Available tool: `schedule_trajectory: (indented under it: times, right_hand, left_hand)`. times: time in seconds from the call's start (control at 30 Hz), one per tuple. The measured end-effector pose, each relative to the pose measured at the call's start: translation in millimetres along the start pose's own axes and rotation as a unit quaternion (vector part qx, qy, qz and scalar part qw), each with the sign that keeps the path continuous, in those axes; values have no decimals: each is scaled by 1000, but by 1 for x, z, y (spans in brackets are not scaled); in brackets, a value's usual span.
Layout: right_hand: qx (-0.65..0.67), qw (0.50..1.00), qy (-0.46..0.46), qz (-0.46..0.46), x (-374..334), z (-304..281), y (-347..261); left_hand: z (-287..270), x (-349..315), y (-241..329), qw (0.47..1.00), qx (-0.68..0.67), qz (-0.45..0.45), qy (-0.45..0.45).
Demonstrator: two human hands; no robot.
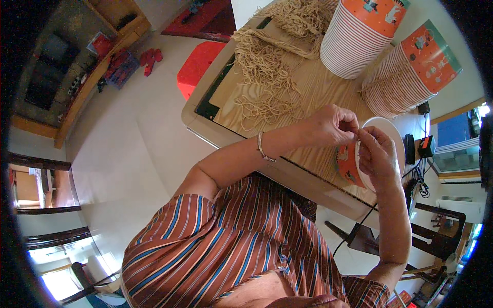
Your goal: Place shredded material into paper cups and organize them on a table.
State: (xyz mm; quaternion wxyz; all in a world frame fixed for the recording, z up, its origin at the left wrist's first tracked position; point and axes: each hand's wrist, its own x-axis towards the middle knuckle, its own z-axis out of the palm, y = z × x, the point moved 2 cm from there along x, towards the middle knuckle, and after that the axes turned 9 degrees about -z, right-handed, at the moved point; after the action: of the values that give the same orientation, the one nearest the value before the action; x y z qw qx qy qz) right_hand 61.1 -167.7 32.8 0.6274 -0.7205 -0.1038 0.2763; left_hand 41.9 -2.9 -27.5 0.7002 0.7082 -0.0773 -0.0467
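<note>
My left hand [335, 126], with a bangle on its wrist, reaches across the table, its fingertips pinched together. My right hand [379, 154] is closed too, its fingertips meeting the left's at the rim of an orange paper tub [349, 163]. Whatever they pinch is too small to make out. The tub is tilted on its side near the table's front edge, partly hidden behind the right hand. Behind it shows a white round rim or disc [393, 134]. Loose beige twine [267, 72] lies in tangled heaps on the wooden tabletop [313, 167], left of and beyond my hands.
Two tall stacks of orange-and-white paper tubs stand at the back, a nearer-left stack [354, 46] and a right stack [405, 77] with twine across it. Black cables [422, 177] hang at the right. A red stool [197, 66] is beyond the table's left edge.
</note>
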Motion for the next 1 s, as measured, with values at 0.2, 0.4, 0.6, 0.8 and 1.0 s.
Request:
schedule_trajectory:
  times: [0.2,0.4,0.6,0.8,1.0]
  right_hand:
    - [78,997,-20,21,-2,-9,0]
    - [24,997,6,-73,-4,-7,6]
    - [-49,994,11,-98,-7,-3,-1]
    - [-97,984,36,-145,-2,-2,2]
    - [-139,979,68,-133,1,-1,6]
  left_hand:
    - [-9,5,-8,992,-96,5,-82]
    - [-10,11,-22,972,-194,-27,-132]
    - [-9,13,-20,972,-195,-46,-125]
    - [-9,10,-8,980,-147,-63,-118]
    - [-10,12,-8,982,-138,-29,-123]
